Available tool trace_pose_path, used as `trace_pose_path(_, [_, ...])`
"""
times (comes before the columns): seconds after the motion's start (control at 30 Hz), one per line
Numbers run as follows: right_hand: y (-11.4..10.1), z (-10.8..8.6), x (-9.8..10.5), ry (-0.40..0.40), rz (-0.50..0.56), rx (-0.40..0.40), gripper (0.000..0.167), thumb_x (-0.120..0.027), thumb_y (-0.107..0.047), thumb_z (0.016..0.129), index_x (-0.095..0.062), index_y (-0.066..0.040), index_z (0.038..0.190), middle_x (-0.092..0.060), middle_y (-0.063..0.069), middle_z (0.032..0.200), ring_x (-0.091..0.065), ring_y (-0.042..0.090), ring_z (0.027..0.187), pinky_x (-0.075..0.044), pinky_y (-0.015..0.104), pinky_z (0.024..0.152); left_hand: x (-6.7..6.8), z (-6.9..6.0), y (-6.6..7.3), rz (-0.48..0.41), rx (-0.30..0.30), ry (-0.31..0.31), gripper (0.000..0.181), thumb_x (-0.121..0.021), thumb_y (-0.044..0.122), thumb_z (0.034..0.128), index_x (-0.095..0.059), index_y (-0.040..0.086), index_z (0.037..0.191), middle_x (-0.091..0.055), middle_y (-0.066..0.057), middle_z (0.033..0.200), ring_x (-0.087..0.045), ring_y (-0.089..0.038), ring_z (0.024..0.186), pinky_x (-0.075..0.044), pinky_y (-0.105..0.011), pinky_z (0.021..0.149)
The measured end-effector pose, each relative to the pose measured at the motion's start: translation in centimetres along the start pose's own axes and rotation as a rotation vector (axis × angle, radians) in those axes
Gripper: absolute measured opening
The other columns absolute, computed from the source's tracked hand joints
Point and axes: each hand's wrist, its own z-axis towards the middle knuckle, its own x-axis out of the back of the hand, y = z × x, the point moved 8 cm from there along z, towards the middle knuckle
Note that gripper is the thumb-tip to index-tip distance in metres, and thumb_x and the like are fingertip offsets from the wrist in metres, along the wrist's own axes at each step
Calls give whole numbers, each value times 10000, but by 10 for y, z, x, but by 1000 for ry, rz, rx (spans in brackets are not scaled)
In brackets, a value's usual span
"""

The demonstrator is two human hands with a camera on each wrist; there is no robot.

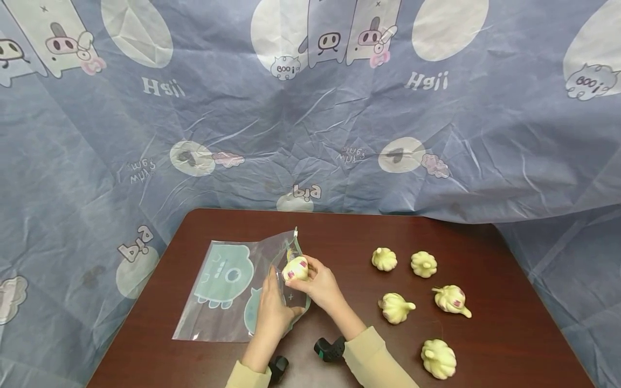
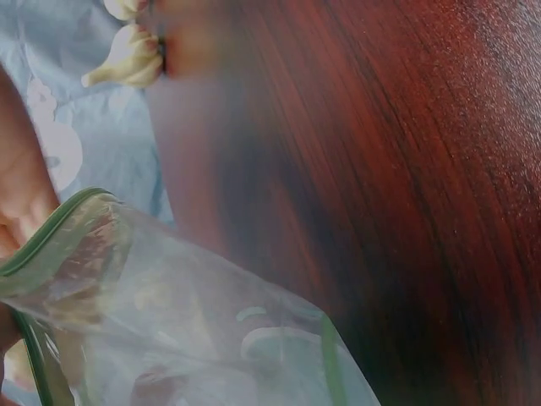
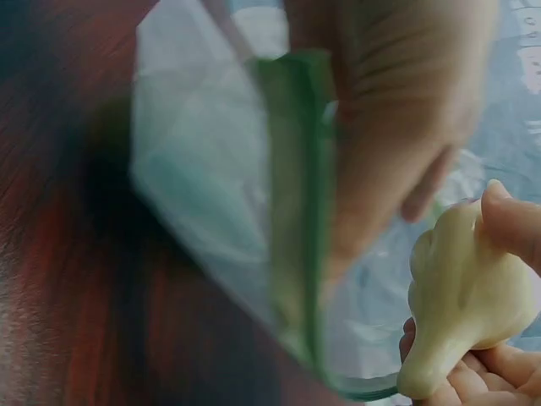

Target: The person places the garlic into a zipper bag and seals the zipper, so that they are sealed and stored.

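My right hand [image 1: 322,285] grips a pale garlic bulb [image 1: 296,268] with purple patches, between thumb and fingers, at the mouth of a clear zip bag [image 1: 199,323]. The bag has pale green animal prints and a green zip strip [image 3: 296,203]. With fingers extended and thumb spread apart, my left hand [image 1: 273,310] touches the bag at its parted mouth. In the right wrist view, the bulb [image 3: 465,288] has its stem pointing down and left. Something yellowish shows behind the bulb near the bag's upper corner; its kind is unclear.
Several more garlic bulbs lie spread over the right side of the brown table [image 1: 339,237], among them a near bulb [image 1: 439,359] and a far bulb [image 1: 384,259]. Black wrist devices [image 1: 330,349] sit by both sleeves. A patterned blue cloth [image 1: 291,118] hangs behind.
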Motion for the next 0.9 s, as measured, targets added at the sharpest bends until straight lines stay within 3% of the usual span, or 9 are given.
trace_pose_path(0.23, [20,10,0,11,-107,-20,827,-845,-132,767,-401,60,1439,-552,262,1356,-576,363,1254,-574,337,905,2,1,2,5,-29,36,1210,-954,55,544,-238,-39,1514,-381,-323,1462,-440,-523,1291,-428,-612,1034])
trace_pose_path(0.37, [26,12,3,33,-291,3,840,-875,-203,740,-445,19,1426,-583,241,1336,-595,359,1230,-568,393,910,3,1,4,5,-51,76,1192,-957,52,526,-270,-44,1495,-407,-313,1436,-486,-500,1241,-446,-591,1018])
trace_pose_path(0.5, [33,15,2,21,-497,45,845,-890,-265,719,-481,-14,1415,-620,203,1302,-637,320,1140,-558,421,872,2,0,5,7,-60,92,1175,-950,33,529,-279,-49,1489,-405,-309,1437,-493,-492,1230,-450,-586,1013])
trace_pose_path(0.63, [39,16,-4,-3,-643,121,837,-896,-249,709,-497,22,1393,-623,212,1279,-644,316,1083,-553,431,855,-1,-1,6,2,-54,79,1130,-917,-32,553,-280,-62,1486,-373,-321,1466,-455,-515,1270,-444,-606,1014])
trace_pose_path(0.9, [35,21,-14,-33,-772,205,626,-836,-136,779,-572,49,1315,-659,188,1208,-661,301,1046,-564,415,856,-9,-6,7,-8,-78,71,1102,-882,-101,531,-304,-80,1469,-370,-306,1473,-423,-543,1287,-442,-618,1009])
